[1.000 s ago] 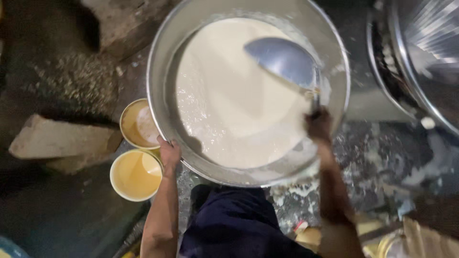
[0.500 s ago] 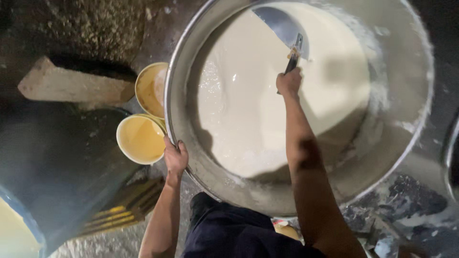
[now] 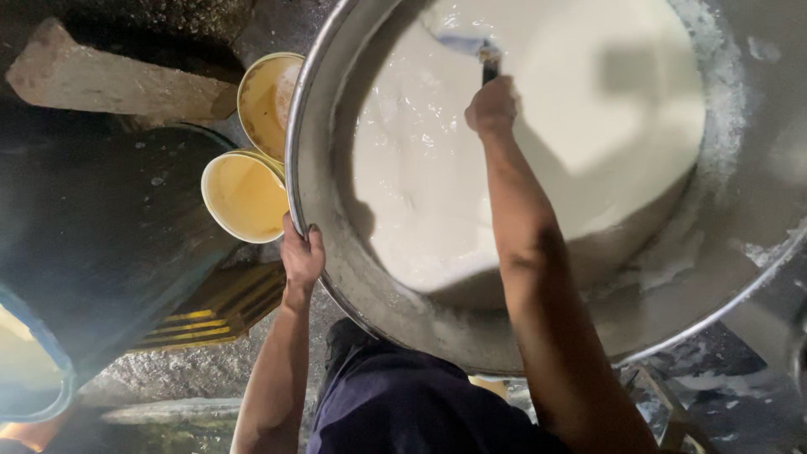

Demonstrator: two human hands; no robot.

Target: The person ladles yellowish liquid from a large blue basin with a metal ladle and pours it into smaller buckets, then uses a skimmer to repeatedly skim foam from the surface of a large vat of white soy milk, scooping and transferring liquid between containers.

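Currently mid-stir, by the look of it: right hand (image 3: 492, 105) closed in a fist around dark ladle handle (image 3: 489, 65), reaching well out over white batter (image 3: 588, 109). Ladle bowl (image 3: 461, 44) just beyond the fist, far side of the basin, half sunk in the batter, only its upper edge clear of the surface. Cannot tell how full.

Left hand (image 3: 301, 256) clamped on near rim of the big steel basin (image 3: 296, 160), fingers curled over the edge, thumb outside. Looks like bracing.

Basin tilted, or so judged: batter pooled to the far side, bare smeared metal wall on the near and right side.

Judgement on any further stroke: needs firm rim hold and a level ladle; long reach, so weak leverage at the wrist. Splash risk at the low rim.

Nearby: two yellow cups (image 3: 244, 197) just left of the rim, nearer one touching or nearly touching it beside the left hand. Stone block (image 3: 109, 80) further left.
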